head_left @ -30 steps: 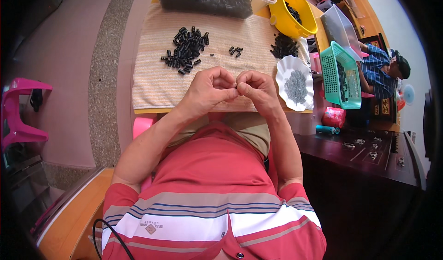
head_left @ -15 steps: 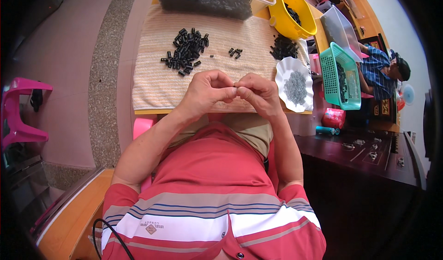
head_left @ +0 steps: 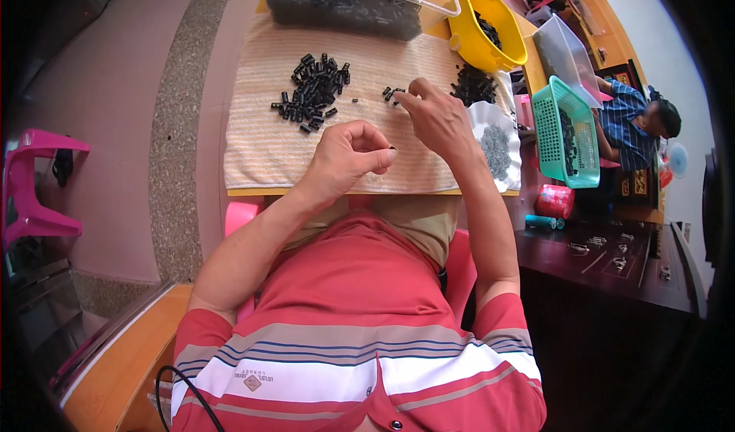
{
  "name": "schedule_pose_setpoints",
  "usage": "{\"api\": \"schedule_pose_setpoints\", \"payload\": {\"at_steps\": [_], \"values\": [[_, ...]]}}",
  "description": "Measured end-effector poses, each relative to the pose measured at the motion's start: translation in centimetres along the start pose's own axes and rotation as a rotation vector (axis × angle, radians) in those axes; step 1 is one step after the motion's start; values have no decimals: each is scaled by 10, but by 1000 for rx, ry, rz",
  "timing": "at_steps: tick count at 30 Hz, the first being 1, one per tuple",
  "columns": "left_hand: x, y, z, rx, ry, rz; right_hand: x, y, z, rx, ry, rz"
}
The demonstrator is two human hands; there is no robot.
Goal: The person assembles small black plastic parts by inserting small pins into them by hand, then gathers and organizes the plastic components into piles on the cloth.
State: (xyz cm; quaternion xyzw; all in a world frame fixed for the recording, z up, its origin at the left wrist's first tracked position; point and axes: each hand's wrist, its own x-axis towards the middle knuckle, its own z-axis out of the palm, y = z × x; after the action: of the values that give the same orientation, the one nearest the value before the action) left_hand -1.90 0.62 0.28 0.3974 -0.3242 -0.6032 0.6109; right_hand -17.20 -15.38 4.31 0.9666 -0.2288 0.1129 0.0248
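Observation:
My left hand (head_left: 344, 156) is above the near part of the towel, thumb and forefinger pinched on a tiny black piece (head_left: 393, 148). Farther forward, my right hand (head_left: 444, 122) has its thumb and forefinger slightly apart at a few black cylindrical pieces (head_left: 388, 92), partly covering them. A bigger heap of black cylinders (head_left: 310, 95) lies to the left, with one tiny black part (head_left: 354, 100) between the groups. Beyond my right wrist stands a white wavy-edged dish (head_left: 481, 110) of small greyish clear parts (head_left: 496, 150), partly hidden by the forearm.
The striped towel (head_left: 253, 141) covers the table. Behind are a clear bin (head_left: 344, 20) and a yellow basin (head_left: 471, 37), both holding black parts. A dark heap (head_left: 475, 86) lies far right, near a green basket (head_left: 545, 133). Another person (head_left: 632, 118) sits beyond.
My hands were together at the fingertips. The right hand has moved away, forward to the few black cylinders, while the left stays near its place with the tiny piece.

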Motion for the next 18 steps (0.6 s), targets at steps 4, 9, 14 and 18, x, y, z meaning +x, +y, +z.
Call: {"api": "schedule_pose_setpoints", "payload": {"at_steps": [4,9,14,18], "values": [[0,1,-1,3,5,3,12,-2,-3,-133,-148,-45],[0,1,-1,7,2,9,18,4,-2,-118,-195,-104],[0,0,-1,12,2,13,21,4,-5,-27,-270,-44],[-1,1,0,10,12,12,21,3,-6,-27,-285,-40]]}}
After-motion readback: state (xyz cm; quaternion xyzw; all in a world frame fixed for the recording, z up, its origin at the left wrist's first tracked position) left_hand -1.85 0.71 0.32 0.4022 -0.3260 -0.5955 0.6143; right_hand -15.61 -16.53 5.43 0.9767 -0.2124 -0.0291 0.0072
